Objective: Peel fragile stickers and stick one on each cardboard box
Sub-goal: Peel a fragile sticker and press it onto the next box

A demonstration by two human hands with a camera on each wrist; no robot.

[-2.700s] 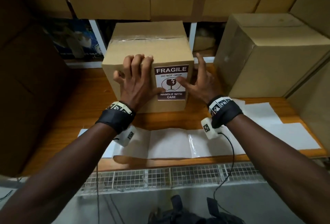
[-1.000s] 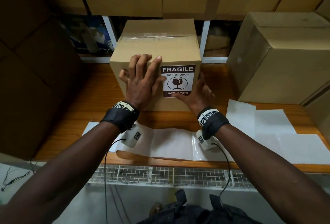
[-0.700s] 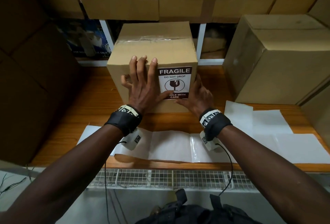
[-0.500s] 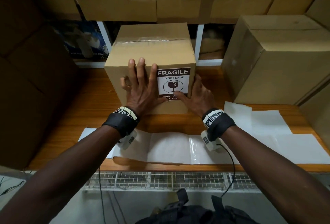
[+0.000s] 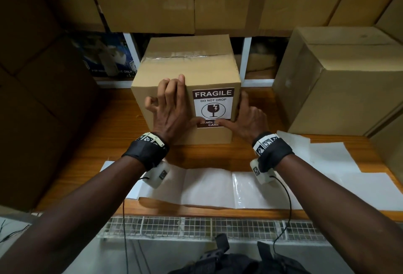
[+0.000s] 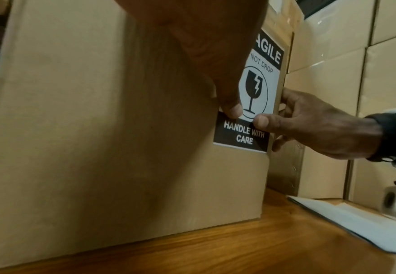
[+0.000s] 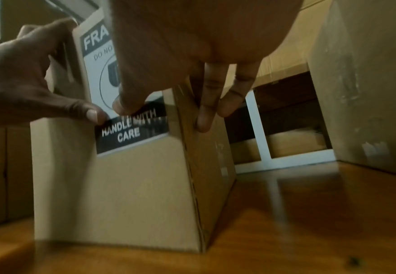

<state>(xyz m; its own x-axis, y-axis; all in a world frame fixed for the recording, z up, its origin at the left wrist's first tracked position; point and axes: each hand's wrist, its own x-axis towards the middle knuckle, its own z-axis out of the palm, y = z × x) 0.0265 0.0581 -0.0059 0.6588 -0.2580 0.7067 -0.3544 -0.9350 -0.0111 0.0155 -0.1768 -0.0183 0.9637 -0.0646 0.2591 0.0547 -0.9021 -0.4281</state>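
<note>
Pressed flat to the near face of a small cardboard box [image 5: 185, 70], toward its right edge: a fragile sticker [image 5: 213, 107] reading "FRAGILE / DO NOT DROP / HANDLE WITH CARE", upright and apparently fully down, though motion blur in the right wrist view leaves its lower band hard to judge. Spread over the box front just left of the label, the left hand [image 5: 169, 110], fingers straight and reaching the top edge, thumb laid on the label's lower left, likely to steady the box while smoothing. Opposite, the right hand [image 5: 250, 121], thumb on the lower band, straight fingers laid along the box's right side as a brace; no pinching by either hand. In front, on the wooden shelf [image 5: 87, 153], a strip of white backing paper [image 5: 207, 186]. To the right, a larger cardboard box [image 5: 338, 81], no label visible, plausibly next in line.
</note>
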